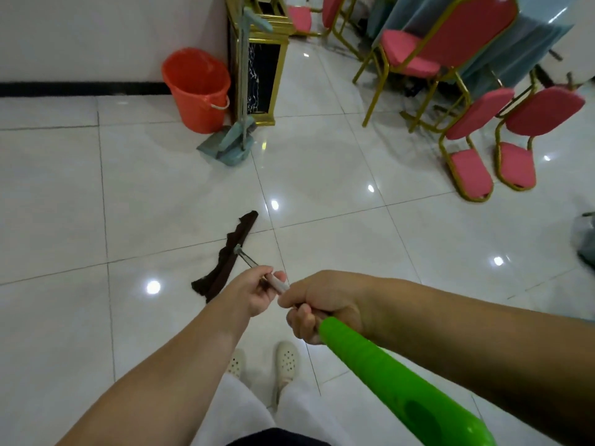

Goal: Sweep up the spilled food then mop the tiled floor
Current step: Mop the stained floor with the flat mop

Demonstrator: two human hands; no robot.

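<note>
Presently: mop (225, 252), light, stiff shaft, limp head; left hand (257, 292) pinching shaft, right hand (325, 309) wrapped round grip (386, 371).

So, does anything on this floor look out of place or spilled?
No spilled food shows on the tiled floor. One oddity: two pink chairs near the table stand tipped forward, seats toward the floor.

Pink-cushioned gold-framed chairs (418, 49) by a teal-draped table (528, 33), gold-trimmed black stand (267, 75) against white wall (96, 33)
</note>
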